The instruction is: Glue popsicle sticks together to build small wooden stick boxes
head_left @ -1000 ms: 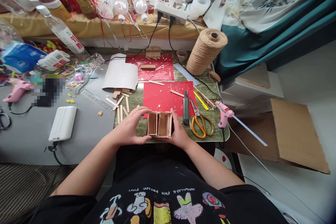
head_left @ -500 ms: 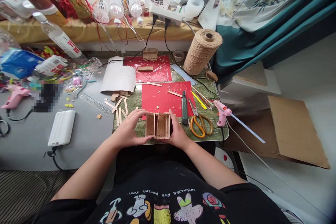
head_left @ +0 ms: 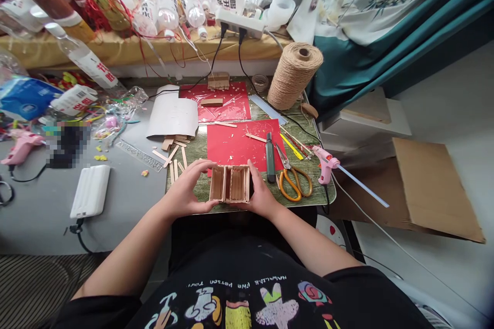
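Note:
Two small open-topped craft-stick boxes stand side by side at the table's front edge, their inner walls close together. My left hand [head_left: 188, 188] is closed around the left craft-stick box [head_left: 218, 184], thumb at its near side and fingers at the far side. My right hand [head_left: 263, 193] grips the right craft-stick box [head_left: 240, 184] from its outer side; some of those fingers are hidden beneath it. I cannot tell whether the two boxes are joined. Just beyond them lies a red sheet [head_left: 243, 139] with a loose craft stick [head_left: 255, 137] on it.
To the right are a green utility knife [head_left: 270, 159], orange-handled scissors [head_left: 295, 182] and a pink glue gun [head_left: 326, 164]. A twine spool [head_left: 295, 76] stands at the back. Loose craft sticks [head_left: 183, 157] lie left of the red sheet, and a white power bank [head_left: 90, 191] sits farther left.
The left box has shifted slightly left and tilted a little, with my left hand still on it. My right hand stays nearly in place. The whole view has moved slightly.

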### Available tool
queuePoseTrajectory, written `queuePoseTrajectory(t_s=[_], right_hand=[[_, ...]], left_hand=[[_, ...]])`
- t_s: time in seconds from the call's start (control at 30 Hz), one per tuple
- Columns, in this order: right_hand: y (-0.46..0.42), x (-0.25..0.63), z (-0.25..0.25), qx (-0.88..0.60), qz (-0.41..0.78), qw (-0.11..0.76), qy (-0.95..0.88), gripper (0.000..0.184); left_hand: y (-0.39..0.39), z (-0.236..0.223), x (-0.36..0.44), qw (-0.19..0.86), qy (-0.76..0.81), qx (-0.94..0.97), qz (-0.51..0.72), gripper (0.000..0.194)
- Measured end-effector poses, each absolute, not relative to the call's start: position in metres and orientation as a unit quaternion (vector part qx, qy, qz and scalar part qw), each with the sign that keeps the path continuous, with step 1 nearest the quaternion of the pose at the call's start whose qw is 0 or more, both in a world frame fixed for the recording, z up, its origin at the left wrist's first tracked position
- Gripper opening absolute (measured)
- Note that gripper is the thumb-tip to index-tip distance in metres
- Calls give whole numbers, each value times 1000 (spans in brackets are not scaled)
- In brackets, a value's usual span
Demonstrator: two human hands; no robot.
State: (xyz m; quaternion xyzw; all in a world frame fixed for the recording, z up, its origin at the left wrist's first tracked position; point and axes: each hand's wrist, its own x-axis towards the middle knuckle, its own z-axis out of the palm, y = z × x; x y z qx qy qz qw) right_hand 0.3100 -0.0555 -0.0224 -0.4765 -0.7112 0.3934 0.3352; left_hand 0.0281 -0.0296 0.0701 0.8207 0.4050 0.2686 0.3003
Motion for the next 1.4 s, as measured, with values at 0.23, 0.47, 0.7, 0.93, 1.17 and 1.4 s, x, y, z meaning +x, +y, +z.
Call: queuePoseTrajectory(t_s=[0.23, 0.47, 0.7, 0.93, 1.17, 1.4], right_hand=[[-55, 312, -22, -473, 394, 334, -714, 147], [-55, 312, -22, -461, 394, 345, -716, 145], [-55, 311, -25, -459, 388, 347, -720, 147], [-56, 313, -26, -458, 388, 346, -721, 147], [-55, 311, -24, -457, 389, 351, -719, 144], [-57, 311, -23, -470, 394, 339, -714, 147]], left_hand=[[-30, 71, 33, 301, 397, 826, 264, 87], [-32, 60, 31, 306, 428, 808, 264, 90], [-32, 60, 32, 311, 424, 806, 270, 90], [-30, 64, 33, 316, 400, 815, 274, 88], [-31, 59, 32, 311, 392, 810, 305, 91], [-32, 60, 31, 311, 407, 815, 272, 91]])
